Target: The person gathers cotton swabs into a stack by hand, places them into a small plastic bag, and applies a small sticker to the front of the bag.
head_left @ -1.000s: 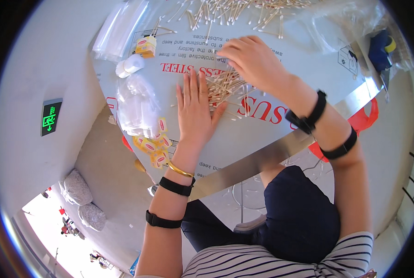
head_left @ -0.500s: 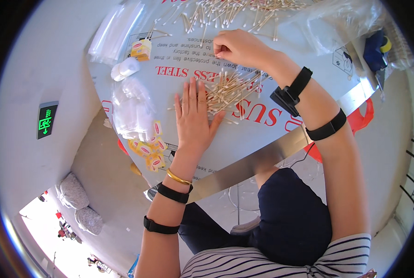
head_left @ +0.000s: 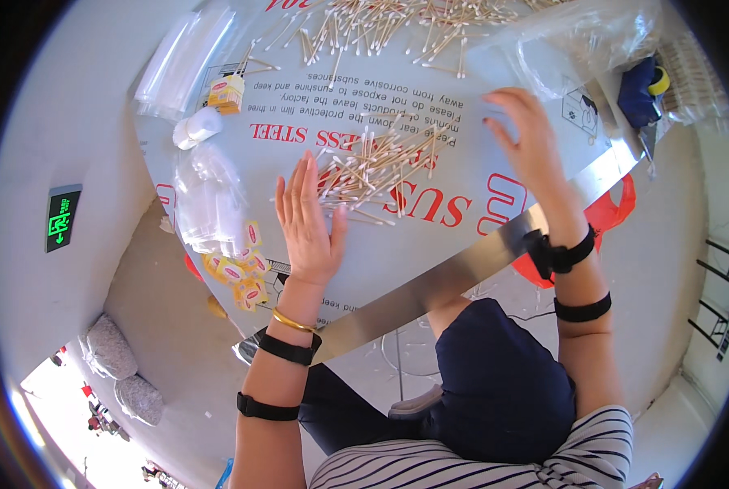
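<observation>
A loose pile of cotton swabs (head_left: 376,169) with thin wooden sticks and white tips lies mid-table. Against its left edge stands my left hand (head_left: 306,224), fingers straight and together, thumb apart, holding nothing. To the right of the pile and apart from it is my right hand (head_left: 531,138), slightly blurred, its thumb and fingers spread with nothing between them. A bigger scatter of cotton swabs (head_left: 397,24) stretches along the far side of the table.
Clear plastic bags (head_left: 209,200) lie at the left, near small yellow-and-white labels (head_left: 238,273), a white roll (head_left: 197,129) and a yellow label stack (head_left: 226,94). Clear plastic film (head_left: 580,41) and a blue tape dispenser (head_left: 641,90) sit at far right. A metal edge (head_left: 397,314) borders the near side.
My right hand has moved from beyond the pile to its right and nearer me, its curled fingers now spread. My left hand has tilted up onto its edge beside the swabs.
</observation>
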The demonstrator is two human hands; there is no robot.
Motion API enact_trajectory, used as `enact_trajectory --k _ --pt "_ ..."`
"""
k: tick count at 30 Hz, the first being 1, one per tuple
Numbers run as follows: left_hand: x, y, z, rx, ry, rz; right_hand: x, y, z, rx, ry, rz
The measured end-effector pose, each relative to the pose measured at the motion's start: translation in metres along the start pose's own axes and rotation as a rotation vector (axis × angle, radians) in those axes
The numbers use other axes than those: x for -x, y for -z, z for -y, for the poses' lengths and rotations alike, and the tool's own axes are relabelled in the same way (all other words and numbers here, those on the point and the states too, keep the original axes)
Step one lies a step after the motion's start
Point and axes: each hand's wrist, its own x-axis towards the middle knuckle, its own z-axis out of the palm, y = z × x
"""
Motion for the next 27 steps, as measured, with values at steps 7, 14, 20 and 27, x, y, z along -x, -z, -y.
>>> enact_trajectory --k 7,14,20,27 --pt "0.017 0.005 -0.006 -0.017 0.071 -0.022 -0.005 -0.025 0.024 -0.015 0.133 0.049" --pt "0.013 0.005 -0.007 -0.064 0.056 -0.009 -0.013 -0.016 0.020 0.089 0.198 0.140" --pt "0.013 0.002 -0.005 -0.081 0.079 -0.002 -0.005 0.020 0.023 0.331 0.182 0.169" --pt "0.012 0.002 -0.005 -0.090 0.103 0.010 -0.006 0.034 0.031 0.105 0.093 0.159"
